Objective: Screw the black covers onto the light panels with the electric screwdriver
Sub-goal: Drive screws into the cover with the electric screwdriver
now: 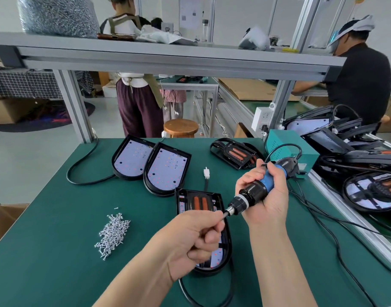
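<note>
Green bench mat (57,218) fills the lower frame. At centre, the right hand (267,202) is wrapped round the electric screwdriver (254,191), which is rigid and corded. The left hand (190,240) pinches its bit tip. Beneath them lies the covered light panel (198,203), probably stiff, light plastic that slides unless steadied.

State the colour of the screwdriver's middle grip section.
Blue, between black ends, on the electric screwdriver; the head view shows it.
</note>
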A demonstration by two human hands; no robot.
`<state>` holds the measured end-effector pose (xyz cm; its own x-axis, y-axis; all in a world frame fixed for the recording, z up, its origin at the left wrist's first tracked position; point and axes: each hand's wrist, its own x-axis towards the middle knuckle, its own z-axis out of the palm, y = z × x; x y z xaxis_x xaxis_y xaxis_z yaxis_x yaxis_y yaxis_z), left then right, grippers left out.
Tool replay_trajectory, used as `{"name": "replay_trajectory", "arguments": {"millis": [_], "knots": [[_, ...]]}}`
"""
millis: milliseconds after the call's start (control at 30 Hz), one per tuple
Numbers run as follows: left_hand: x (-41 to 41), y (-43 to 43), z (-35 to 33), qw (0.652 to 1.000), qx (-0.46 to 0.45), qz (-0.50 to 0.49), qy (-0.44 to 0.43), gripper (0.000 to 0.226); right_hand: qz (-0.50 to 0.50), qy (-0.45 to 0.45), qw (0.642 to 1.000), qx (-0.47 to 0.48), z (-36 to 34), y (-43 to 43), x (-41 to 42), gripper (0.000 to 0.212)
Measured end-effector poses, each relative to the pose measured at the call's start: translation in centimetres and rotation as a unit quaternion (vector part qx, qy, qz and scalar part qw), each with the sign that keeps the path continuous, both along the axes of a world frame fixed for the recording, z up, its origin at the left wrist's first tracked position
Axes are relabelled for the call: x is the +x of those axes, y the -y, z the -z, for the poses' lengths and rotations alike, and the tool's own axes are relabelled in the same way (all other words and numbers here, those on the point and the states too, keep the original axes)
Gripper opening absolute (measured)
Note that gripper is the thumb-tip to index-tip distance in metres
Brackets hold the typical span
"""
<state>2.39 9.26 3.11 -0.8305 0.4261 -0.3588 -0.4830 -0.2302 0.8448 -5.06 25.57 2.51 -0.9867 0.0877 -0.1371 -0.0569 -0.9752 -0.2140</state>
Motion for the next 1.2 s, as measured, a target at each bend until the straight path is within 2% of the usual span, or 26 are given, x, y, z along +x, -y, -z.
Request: {"name": "replay_trajectory", "arguments": {"millis": [33, 100, 200, 267, 333, 400, 467, 700, 800, 900, 967, 1067, 1133, 1200], "knots": [[-0.2, 0.0, 0.1, 1.000, 0.004, 0.002, -0.007, 0.033, 0.000, -0.003, 1.000, 0.005, -0.1, 0.2, 0.0, 0.030], [-0.2, 0.0, 0.2, 0.995, -0.070, -0.011, -0.070, 0.034, 0.008, 0.012, 0.999, 0.033, -0.3, 0.4, -0.1, 0.031], [-0.1, -0.3, 0.5, 0.959, -0.213, -0.044, -0.182, 0.035, 0.021, 0.054, 0.995, 0.078, -0.1, 0.4, -0.3, 0.028], [0.1, -0.4, 0.7, 0.937, -0.262, -0.047, -0.225, 0.036, 0.018, 0.066, 0.994, 0.085, 0.2, 0.3, -0.4, 0.024], [0.4, -0.3, 0.6, 0.955, -0.223, -0.025, -0.195, 0.036, -0.012, 0.028, 0.999, 0.036, 0.7, 0.3, -0.2, 0.026], [0.7, -0.4, 0.2, 0.986, -0.116, 0.007, -0.124, 0.033, -0.046, -0.047, 0.996, -0.065, 1.1, 0.3, 0.0, 0.025], [0.5, -0.5, 0.1, 0.990, -0.093, 0.006, -0.106, 0.032, -0.041, -0.059, 0.993, -0.089, 1.3, 0.3, 0.0, 0.026], [-0.6, 0.1, 1.0, 0.970, -0.207, -0.012, -0.125, 0.030, 0.054, 0.028, 0.993, 0.103, 2.2, 0.2, 0.0, 0.034], [-0.5, 0.1, 1.8, 0.972, -0.204, -0.017, -0.115, 0.028, 0.114, 0.050, 0.976, 0.180, 2.7, 0.1, 0.2, 0.032], [-0.3, 0.0, 2.1, 0.967, -0.220, -0.022, -0.128, 0.026, 0.138, 0.091, 0.967, 0.194, 3.4, 0.1, 0.0, 0.026], [-0.1, -0.5, 2.2, 0.945, -0.276, -0.027, -0.175, 0.024, 0.134, 0.108, 0.966, 0.193, 3.8, 0.0, -0.1, 0.029], [0.3, -1.8, 2.3, 0.892, -0.369, -0.028, -0.259, 0.023, 0.125, 0.127, 0.964, 0.199, 4.6, -0.1, -0.2, 0.037], [0.4, -2.2, 2.4, 0.856, -0.423, -0.034, -0.293, 0.024, 0.114, 0.139, 0.963, 0.200, 5.2, -0.3, -0.4, 0.040], [0.4, -2.3, 2.5, 0.836, -0.453, -0.036, -0.309, 0.026, 0.106, 0.144, 0.965, 0.193, 5.6, -0.5, -0.6, 0.040]]}}
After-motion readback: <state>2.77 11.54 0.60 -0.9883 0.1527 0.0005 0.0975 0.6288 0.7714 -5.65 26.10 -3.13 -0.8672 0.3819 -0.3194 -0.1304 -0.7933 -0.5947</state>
